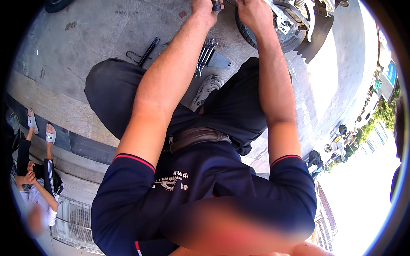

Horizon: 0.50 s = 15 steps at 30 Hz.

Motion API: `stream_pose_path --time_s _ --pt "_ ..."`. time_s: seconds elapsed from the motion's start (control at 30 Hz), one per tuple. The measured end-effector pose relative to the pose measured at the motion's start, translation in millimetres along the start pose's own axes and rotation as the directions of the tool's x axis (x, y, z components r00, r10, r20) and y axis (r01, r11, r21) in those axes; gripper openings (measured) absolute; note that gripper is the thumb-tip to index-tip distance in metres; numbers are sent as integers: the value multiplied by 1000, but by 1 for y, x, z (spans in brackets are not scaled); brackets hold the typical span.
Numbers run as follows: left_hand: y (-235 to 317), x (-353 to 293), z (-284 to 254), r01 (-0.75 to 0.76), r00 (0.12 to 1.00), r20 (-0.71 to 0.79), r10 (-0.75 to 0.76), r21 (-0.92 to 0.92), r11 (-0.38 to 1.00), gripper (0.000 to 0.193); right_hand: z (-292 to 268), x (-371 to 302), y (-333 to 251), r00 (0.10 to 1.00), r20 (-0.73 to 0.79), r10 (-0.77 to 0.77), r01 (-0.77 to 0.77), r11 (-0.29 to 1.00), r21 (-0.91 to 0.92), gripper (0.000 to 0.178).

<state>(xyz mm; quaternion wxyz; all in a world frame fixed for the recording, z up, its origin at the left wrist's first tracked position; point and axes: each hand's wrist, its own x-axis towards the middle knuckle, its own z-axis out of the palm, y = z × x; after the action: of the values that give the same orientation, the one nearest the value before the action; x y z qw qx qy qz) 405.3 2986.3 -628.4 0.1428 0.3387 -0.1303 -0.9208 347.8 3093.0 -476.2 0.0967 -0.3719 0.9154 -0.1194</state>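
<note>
At the top edge of the head view, my left hand (205, 10) is closed around a short, dark cylindrical piece (216, 6), cut off by the frame. My right hand (257, 16) is closed too. A thin dark strand or rod (231, 2) runs toward its fingertips, but what the fingers grip is hidden. Beside my right hand is the black-tyred wheel (246, 30) of a two-wheeled vehicle, with pale metal parts (282, 23) above it. Several wrenches (206, 54) lie on the paving below my hands, next to a flat grey plate (219, 61).
A black rod-shaped tool with a wire loop (148, 52) lies left of my left forearm. My grey shoe (207, 91) is between my bent knees. Another tyre (57, 4) shows at the upper left. A person in sandals (40, 183) sits at the lower left by a metal rack (76, 224).
</note>
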Motion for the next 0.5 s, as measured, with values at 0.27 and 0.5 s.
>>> stream_pose_path --time_s 0.27,0.5 --pt "-3 10 -20 177 971 190 -143 -173 969 17 18 -6 -13 996 -93 13 -26 989 -145 28" --pt "-4 35 -38 162 948 280 -152 -13 987 16 26 -12 -46 994 44 101 -87 964 -253 34"
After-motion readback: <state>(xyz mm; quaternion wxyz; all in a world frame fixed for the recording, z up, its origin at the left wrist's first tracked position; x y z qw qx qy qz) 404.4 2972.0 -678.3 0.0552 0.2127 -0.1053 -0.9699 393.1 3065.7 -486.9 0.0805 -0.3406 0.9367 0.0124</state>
